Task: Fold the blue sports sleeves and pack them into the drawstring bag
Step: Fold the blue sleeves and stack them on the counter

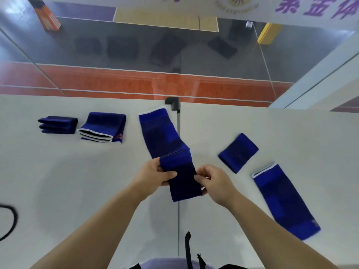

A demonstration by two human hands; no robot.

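Note:
A small dark blue sleeve (pixel 181 179) is held above the white table (pixel 77 181) between both hands. My left hand (pixel 153 174) pinches its left edge and my right hand (pixel 214 183) pinches its right edge. Just beyond it lies a long blue sleeve (pixel 158 133) with a white cuff, flat on the table. A folded stack of dark blue sleeves (pixel 58 124) and a folded white-edged stack (pixel 103 127) sit at the far left. On the right lie a small folded blue sleeve (pixel 238 152) and a long flat sleeve (pixel 283 200). No drawstring bag is plainly in view.
A black cord (pixel 11 220) curves in at the left edge. A glass wall (pixel 136 55) with a dark bracket (pixel 172 102) runs along the table's far edge. A seam (pixel 178 220) splits the table down the middle. A black strap (pixel 188 247) hangs near my body.

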